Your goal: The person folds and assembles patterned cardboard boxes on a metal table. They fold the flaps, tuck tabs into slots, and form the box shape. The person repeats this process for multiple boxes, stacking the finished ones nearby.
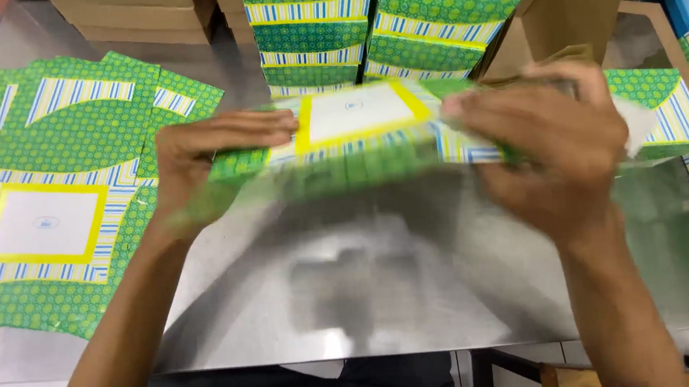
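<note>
Shiny steel desk (352, 298) carries a stack of flat green box blanks (46, 206) at the left, within reach, while left hand (197, 159) and right hand (551, 143) each clamp an end of one blurred green carton (357, 136) above it, stacked finished boxes (381, 21) behind.

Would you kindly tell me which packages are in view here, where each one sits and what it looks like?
Carton blank: held between left hand and right hand, green, yellow-framed white panel.
Flat blanks: left on the metal table, same green pattern, blue-striped borders.
Folded boxes: stacked behind, green.
Brown cardboard: far left stack.
</note>
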